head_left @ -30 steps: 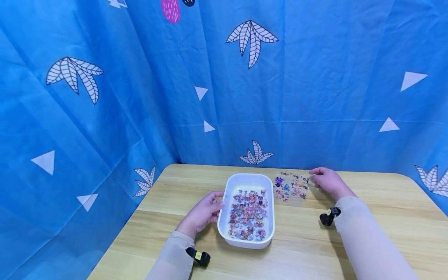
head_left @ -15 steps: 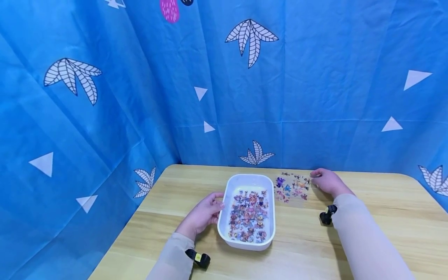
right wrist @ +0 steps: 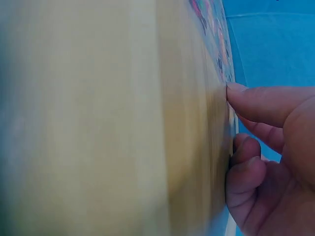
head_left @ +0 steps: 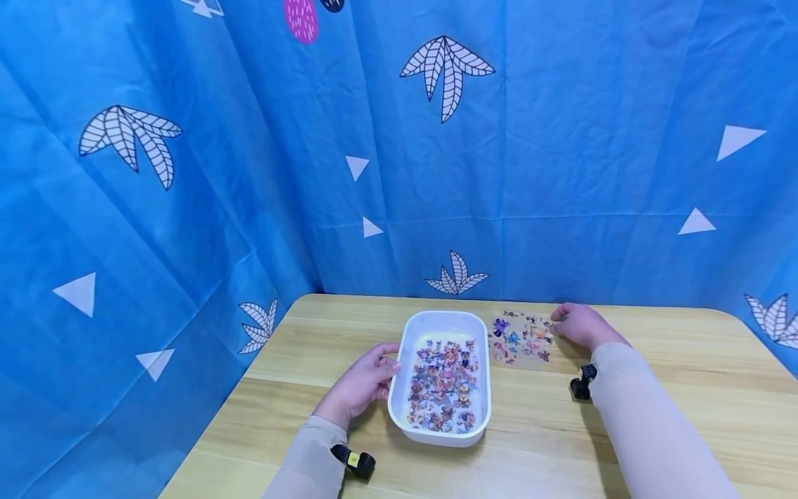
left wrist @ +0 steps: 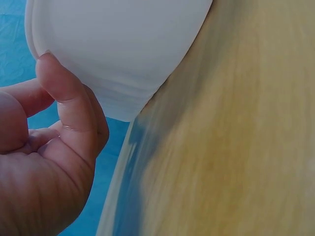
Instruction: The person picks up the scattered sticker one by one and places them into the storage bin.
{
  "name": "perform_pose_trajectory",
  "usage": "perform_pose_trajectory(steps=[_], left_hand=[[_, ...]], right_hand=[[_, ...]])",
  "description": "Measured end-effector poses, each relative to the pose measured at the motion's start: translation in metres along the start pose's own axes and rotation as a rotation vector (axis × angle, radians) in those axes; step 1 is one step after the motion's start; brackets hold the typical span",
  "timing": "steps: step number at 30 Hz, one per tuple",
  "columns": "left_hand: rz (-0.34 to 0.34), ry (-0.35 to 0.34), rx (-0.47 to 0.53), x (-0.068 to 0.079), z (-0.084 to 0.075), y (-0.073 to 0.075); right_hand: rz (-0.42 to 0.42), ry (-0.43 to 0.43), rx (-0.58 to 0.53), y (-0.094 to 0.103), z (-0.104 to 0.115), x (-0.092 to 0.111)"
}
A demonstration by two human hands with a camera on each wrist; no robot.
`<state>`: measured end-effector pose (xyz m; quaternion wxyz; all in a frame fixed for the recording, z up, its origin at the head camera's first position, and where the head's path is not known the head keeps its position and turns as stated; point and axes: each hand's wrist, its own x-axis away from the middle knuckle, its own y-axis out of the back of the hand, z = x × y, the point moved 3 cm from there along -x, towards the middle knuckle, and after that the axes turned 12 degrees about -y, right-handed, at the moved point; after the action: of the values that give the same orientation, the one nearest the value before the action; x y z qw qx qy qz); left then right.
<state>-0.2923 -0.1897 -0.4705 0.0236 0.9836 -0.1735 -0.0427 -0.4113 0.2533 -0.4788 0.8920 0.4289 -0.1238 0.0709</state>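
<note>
A white rectangular tray with rounded corners stands in the middle of the table, its floor covered with small colourful cartoon-figure stickers. My left hand grips its left wall, thumb at the rim in the left wrist view. Right beside the tray lies a clear sticker sheet printed with purple, blue, pink and orange figures. At the sheet's right edge, my right hand pinches it between thumb and index finger. The other fingers are curled near the tabletop in the right wrist view.
The pale wooden table reaches back to a blue curtain printed with white leaves and triangles. The curtain also runs along the left side. Black wrist cameras are strapped over both light sleeves.
The sticker sheet and the right hand have shifted slightly nearer to me over the last half second. My left hand and the tray have stayed in place.
</note>
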Motion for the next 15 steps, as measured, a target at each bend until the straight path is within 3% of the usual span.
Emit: perform_pose_trajectory(steps=[15], left_hand=[[-0.021,0.008,-0.001,-0.001,0.001,0.001]], right_hand=[[-0.017,-0.001,-0.041,-0.002,-0.005,0.019]])
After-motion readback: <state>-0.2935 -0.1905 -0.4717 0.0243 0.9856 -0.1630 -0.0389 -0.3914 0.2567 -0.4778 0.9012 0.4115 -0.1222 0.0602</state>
